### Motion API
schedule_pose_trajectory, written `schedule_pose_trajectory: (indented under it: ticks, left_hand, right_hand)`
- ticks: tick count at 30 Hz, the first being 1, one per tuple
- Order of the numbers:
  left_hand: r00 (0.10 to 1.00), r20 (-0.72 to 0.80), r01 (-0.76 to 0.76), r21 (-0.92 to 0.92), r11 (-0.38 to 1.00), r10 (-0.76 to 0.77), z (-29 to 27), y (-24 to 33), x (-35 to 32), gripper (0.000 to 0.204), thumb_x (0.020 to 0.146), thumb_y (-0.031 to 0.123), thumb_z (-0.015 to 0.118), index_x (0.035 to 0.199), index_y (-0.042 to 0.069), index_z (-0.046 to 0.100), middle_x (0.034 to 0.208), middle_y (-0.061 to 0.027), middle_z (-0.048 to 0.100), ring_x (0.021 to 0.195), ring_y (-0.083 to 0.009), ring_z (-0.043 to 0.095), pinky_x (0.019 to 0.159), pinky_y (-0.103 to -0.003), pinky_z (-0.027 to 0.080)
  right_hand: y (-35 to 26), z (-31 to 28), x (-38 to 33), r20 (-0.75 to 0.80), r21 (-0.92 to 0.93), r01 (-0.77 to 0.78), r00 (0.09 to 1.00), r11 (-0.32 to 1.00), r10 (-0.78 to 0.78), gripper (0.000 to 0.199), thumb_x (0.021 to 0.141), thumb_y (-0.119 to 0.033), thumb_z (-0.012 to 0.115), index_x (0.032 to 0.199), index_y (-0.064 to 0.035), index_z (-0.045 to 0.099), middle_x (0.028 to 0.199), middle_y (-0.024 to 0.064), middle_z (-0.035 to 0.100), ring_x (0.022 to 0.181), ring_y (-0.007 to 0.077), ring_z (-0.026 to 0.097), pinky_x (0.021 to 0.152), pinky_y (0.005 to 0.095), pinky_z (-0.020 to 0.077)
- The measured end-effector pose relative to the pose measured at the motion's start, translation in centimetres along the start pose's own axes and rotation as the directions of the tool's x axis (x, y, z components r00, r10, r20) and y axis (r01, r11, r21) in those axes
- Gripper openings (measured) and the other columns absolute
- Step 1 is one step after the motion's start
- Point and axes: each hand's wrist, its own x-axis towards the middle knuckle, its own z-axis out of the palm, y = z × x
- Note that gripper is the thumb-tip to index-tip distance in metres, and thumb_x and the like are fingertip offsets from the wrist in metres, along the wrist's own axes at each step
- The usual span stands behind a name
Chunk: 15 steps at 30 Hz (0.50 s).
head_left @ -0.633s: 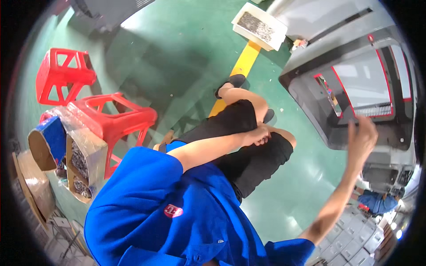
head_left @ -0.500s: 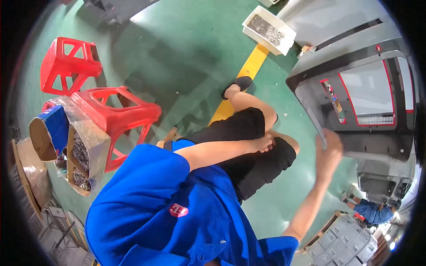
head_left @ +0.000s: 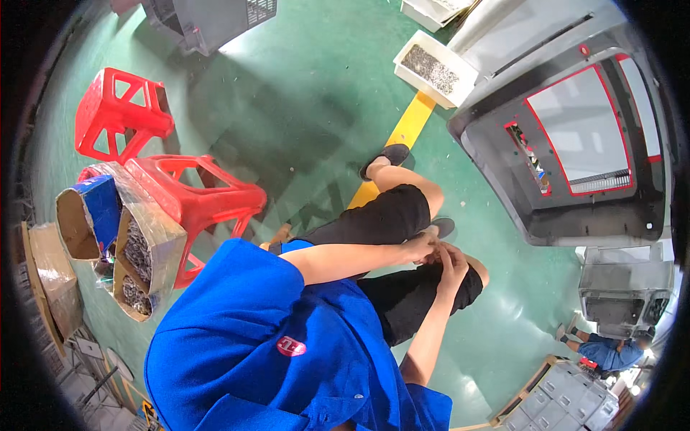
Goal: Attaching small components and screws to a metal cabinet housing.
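Seated person in blue shirt [head_left: 287, 345] and black shorts [head_left: 388, 223], viewed from above, knees raised over a green floor [head_left: 287, 108]. Left hand [head_left: 424, 246]: resting on the knee, fingers curled inward against the other hand; whether anything small lies inside the curl, cannot tell. Right hand [head_left: 454, 260]: brought in from the lower right, fingers bent and touching the left hand's fingertips above the right knee; contents likewise hidden. The two hands meet just beside the hem of the shorts, well apart from the machine. Grey machine housing with red-trimmed window [head_left: 582, 136]: to the right of the knees, near but untouched. White tray of small metal parts [head_left: 435, 68]: on the floor by the yellow floor line [head_left: 402, 136]. Two red plastic stools [head_left: 194, 197]: to the left, one behind the other. Taped cardboard boxes of small parts [head_left: 140, 251]: leaning against the nearer stool. Handling note, as judgement: fingertip work this close is best done with both forearms braced on the knees, keeping the hands low so anything dropped lands in the lap.
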Motion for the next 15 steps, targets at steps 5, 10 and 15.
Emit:
schedule_pose_trajectory:
  ticks: [5,10,15]
  left_hand:
    - [0.999,0.036,-0.039,0.051,0.998,0.038,-1.4,0.4,-1.3,0.024,0.095,0.027,0.05,0.085,0.005,0.055,0.059,-0.0021,0.051,0.04,-0.0063,0.038,0.036,-0.023,0.026]
    - [0.997,0.032,0.062,0.224,0.973,-0.071,-2.7,1.0,-1.5,0.034,0.094,0.037,0.053,0.089,0.004,0.059,0.057,-0.0019,0.05,0.038,-0.0068,0.038,0.035,-0.022,0.026]
    - [0.979,-0.011,0.199,0.236,0.951,-0.202,-3.3,1.1,-2.2,0.041,0.092,0.042,0.053,0.078,0.004,0.059,0.057,-0.0032,0.051,0.04,-0.0075,0.041,0.036,-0.022,0.028]
  right_hand:
    - [-1.0,1.6,-0.8,0.047,0.141,0.032,0.998,0.99,-0.039,0.017,0.081,0.0,0.064,0.098,0.002,0.065,0.09,0.0044,0.065,0.077,0.0089,0.06,0.066,0.0213,0.0464]
    - [-0.4,2.2,-1.2,0.074,0.074,0.006,0.997,0.997,-0.012,0.037,0.074,-0.002,0.069,0.109,0.0036,0.058,0.092,0.0072,0.064,0.081,0.0129,0.061,0.07,0.0264,0.049]
    - [-0.7,2.0,-1.3,0.167,-0.09,0.08,0.984,0.993,-0.064,0.031,0.069,-0.008,0.072,0.098,0.0001,0.064,0.079,0.0059,0.066,0.077,0.0127,0.063,0.067,0.0284,0.0479]
